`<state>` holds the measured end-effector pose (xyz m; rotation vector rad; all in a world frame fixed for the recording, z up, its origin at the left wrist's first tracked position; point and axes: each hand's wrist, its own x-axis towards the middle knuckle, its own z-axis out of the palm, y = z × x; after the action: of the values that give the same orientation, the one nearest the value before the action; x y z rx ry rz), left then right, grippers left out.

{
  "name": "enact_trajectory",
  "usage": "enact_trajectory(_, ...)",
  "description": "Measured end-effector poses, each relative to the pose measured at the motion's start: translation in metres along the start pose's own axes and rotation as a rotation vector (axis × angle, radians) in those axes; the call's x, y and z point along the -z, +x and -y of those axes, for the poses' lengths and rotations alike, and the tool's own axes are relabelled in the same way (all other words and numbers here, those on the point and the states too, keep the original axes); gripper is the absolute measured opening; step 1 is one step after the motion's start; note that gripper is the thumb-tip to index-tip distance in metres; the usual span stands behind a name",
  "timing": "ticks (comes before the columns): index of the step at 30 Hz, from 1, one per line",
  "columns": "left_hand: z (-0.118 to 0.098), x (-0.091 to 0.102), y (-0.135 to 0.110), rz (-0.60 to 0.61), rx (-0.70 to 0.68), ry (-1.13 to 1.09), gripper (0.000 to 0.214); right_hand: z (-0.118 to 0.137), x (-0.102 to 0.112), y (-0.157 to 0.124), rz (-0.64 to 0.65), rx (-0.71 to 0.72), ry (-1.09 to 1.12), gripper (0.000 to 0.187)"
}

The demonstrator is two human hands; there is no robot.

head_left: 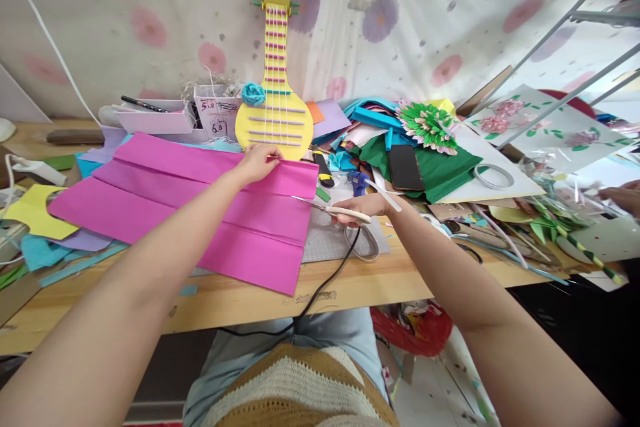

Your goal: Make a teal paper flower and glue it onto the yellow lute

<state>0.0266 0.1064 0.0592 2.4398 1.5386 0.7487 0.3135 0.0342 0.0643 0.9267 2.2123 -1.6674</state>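
Observation:
A large magenta sheet of paper with fold lines across it lies on the table in front of me. My left hand is closed at its far edge, with the fingertips curled on the paper. In my right hand is a pair of scissors with pale handles. Their blades point left over the sheet's right edge, along a fold; whether they are parted is hard to see. Behind the sheet a yellow paper lute with white strings leans upright against the curtain, a blue paper rose at its side.
Right of the sheet are a yellow-black utility knife, a blue glue gun, a black phone and a tape roll. A black cable crosses the table's front edge. Paper scraps crowd both sides. Another person's hand shows far right.

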Motion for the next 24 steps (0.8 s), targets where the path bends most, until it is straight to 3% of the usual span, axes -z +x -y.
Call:
enact_trajectory(5,-0.004,0.0,0.001,0.003,0.011,-0.002,0.016,-0.001,0.004,-0.006,-0.066,-0.077,-0.042,0.06)
enact_trajectory(12,-0.005,0.001,0.0,-0.003,0.011,0.002,0.016,0.009,0.0,0.008,-0.036,-0.122,-0.001,0.065)
enact_trajectory(24,-0.008,0.003,0.002,0.014,0.003,0.022,0.018,0.024,0.004,0.025,-0.022,-0.103,-0.075,0.057)
